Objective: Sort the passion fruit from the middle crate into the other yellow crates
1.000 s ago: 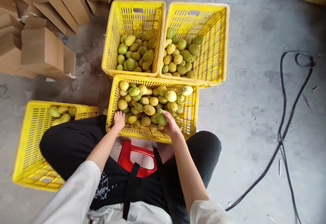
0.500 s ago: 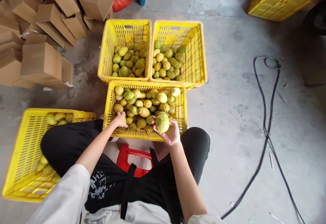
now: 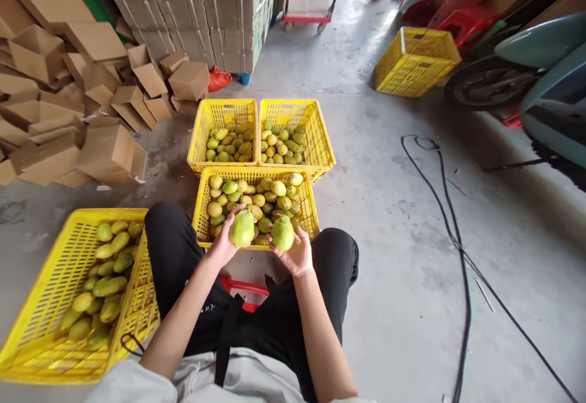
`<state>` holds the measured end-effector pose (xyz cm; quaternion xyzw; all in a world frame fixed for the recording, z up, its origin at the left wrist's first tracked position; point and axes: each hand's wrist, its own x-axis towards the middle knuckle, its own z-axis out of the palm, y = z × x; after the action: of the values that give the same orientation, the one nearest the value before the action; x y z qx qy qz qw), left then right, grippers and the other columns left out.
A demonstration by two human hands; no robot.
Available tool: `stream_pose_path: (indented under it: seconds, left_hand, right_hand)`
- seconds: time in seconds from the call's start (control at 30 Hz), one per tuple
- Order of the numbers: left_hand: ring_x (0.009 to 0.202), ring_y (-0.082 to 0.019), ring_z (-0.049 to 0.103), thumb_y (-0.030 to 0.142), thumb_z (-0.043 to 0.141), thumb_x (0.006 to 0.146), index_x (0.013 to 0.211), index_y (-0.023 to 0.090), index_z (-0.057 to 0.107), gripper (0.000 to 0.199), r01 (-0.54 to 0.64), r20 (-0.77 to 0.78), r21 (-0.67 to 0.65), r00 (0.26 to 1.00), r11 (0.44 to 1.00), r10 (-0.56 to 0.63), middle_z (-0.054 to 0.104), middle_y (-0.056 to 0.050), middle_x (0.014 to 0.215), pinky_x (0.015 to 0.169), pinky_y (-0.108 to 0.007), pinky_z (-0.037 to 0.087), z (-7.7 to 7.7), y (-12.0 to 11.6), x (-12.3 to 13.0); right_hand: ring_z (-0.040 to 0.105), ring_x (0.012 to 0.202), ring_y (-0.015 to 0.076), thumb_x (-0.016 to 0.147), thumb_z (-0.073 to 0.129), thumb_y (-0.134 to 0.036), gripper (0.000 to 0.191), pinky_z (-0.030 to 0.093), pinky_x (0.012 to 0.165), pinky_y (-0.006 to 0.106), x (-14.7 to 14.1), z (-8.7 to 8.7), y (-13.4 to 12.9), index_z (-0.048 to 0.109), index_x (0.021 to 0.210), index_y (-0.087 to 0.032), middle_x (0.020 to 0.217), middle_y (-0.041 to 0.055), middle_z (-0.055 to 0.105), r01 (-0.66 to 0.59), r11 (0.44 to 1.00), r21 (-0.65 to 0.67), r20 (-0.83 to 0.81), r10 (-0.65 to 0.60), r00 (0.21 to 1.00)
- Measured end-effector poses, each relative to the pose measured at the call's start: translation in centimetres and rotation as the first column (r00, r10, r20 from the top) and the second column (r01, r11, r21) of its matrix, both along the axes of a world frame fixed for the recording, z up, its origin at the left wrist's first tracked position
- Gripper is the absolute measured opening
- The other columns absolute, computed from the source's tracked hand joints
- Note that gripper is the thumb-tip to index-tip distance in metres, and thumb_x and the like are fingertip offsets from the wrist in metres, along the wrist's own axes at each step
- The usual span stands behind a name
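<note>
My left hand [image 3: 225,239] holds a yellow-green fruit [image 3: 242,229], its fingers wrapped round the left side. A second green fruit [image 3: 282,233] rests in my right hand [image 3: 297,253], with the fingers curled beneath and beside it. The two fruits are held a little apart, over the front edge of a yellow crate [image 3: 314,207] filled with yellow and green fruit. Behind it stand two more yellow crates, one at the left [image 3: 192,140] and one at the right [image 3: 327,140], both partly filled with similar fruit.
At my left is a large yellow crate [image 3: 41,281] of fruit. Cardboard boxes [image 3: 107,149] lie piled at the upper left. Part of a red stool [image 3: 245,286] shows between my knees. A black cable [image 3: 458,238] crosses the floor at the right, near a scooter [image 3: 549,85].
My left hand has come up out of the front crate with a fruit in it. My right hand still holds its fruit, now nearer the left one. The view has tilted up.
</note>
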<state>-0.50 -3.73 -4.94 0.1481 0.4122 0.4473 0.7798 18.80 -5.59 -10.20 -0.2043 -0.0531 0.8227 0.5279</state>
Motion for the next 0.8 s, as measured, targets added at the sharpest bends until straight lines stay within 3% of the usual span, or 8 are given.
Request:
stream_pose_path:
  seconds: [0.1,0.2,0.27,0.4,0.57,0.67,0.8]
  left_hand:
    - [0.077,-0.017,0.064,0.052,0.061,0.084,0.121,0.017,0.063,0.05,-0.036,0.003,0.023,0.999,0.999,0.036,0.068,-0.01,0.107,0.063,-0.026,0.048,-1.4,-1.5,-0.5]
    - [0.088,-0.019,0.065,0.048,0.063,0.083,0.115,0.016,0.065,0.046,-0.101,0.09,0.004,0.991,0.995,0.1,0.07,-0.011,0.1,0.075,-0.027,0.05,-2.6,-2.5,-1.3]
    - [0.085,-0.017,0.065,0.05,0.066,0.08,0.114,0.016,0.065,0.048,-0.152,0.176,-0.005,0.973,0.988,0.151,0.07,-0.009,0.096,0.075,-0.025,0.05,-3.4,-3.3,-2.0]
    - [0.08,-0.016,0.065,0.043,0.066,0.081,0.119,0.019,0.06,0.045,-0.192,0.231,-0.02,0.954,0.981,0.192,0.067,-0.005,0.095,0.069,-0.027,0.052,-4.9,-4.7,-3.1]
    - [0.066,-0.016,0.063,0.042,0.062,0.083,0.113,0.02,0.059,0.038,-0.133,0.257,-0.031,0.957,0.991,0.137,0.067,-0.006,0.092,0.046,-0.022,0.043,-5.3,-5.1,-3.3]
    - [0.073,-0.021,0.066,0.044,0.052,0.088,0.115,0.017,0.059,0.039,-0.13,0.315,-0.03,0.94,0.991,0.133,0.068,-0.012,0.099,0.051,-0.026,0.047,-5.2,-4.8,-2.9]
    - [0.091,-0.025,0.068,0.036,0.04,0.094,0.119,0.016,0.058,0.037,-0.171,0.337,-0.095,0.921,0.981,0.194,0.067,-0.015,0.108,0.068,-0.034,0.054,-5.3,-4.4,-2.9]
  right_hand:
    - [0.067,0.096,0.0242,0.078,0.061,-0.035,0.045,0.058,0.077,0.042,-0.8,0.3,-0.7,0.056,0.122,-0.024,0.113,0.0084,0.068,0.022,0.999,0.035,0.016,-0.023,1.0]
    - [0.067,0.1,0.0247,0.079,0.064,-0.035,0.041,0.057,0.085,0.044,-1.8,0.7,-1.0,0.058,0.118,-0.023,0.11,0.0084,0.07,0.017,0.998,0.054,0.04,-0.019,0.999]
    - [0.069,0.092,0.0216,0.08,0.067,-0.041,0.041,0.06,0.08,0.037,-2.3,0.9,-1.1,0.06,0.114,-0.019,0.103,0.0088,0.072,-0.014,0.999,0.052,0.033,0.012,0.999]
    - [0.067,0.07,0.0136,0.078,0.072,-0.04,0.04,0.055,0.051,0.019,-3.2,0.5,-1.3,0.061,0.109,-0.018,0.093,0.0051,0.071,-0.031,0.999,0.022,0.054,0.029,0.998]
    - [0.068,0.063,0.0154,0.076,0.073,-0.032,0.029,0.05,0.042,0.019,-4.3,-0.7,-1.6,0.062,0.1,-0.019,0.083,0.0018,0.072,0.016,0.998,-0.057,0.314,0.003,0.949]
    - [0.071,0.075,0.0205,0.078,0.067,-0.038,0.03,0.057,0.053,0.027,-4.2,-0.7,-1.4,0.064,0.1,-0.018,0.09,0.0052,0.073,-0.011,0.995,-0.1,0.218,0.032,0.975]
    - [0.07,0.099,0.0259,0.076,0.061,-0.032,0.032,0.06,0.081,0.041,-3.6,-0.1,-1.1,0.063,0.106,-0.021,0.11,0.0087,0.072,-0.017,1.0,-0.015,0.089,0.019,0.996]
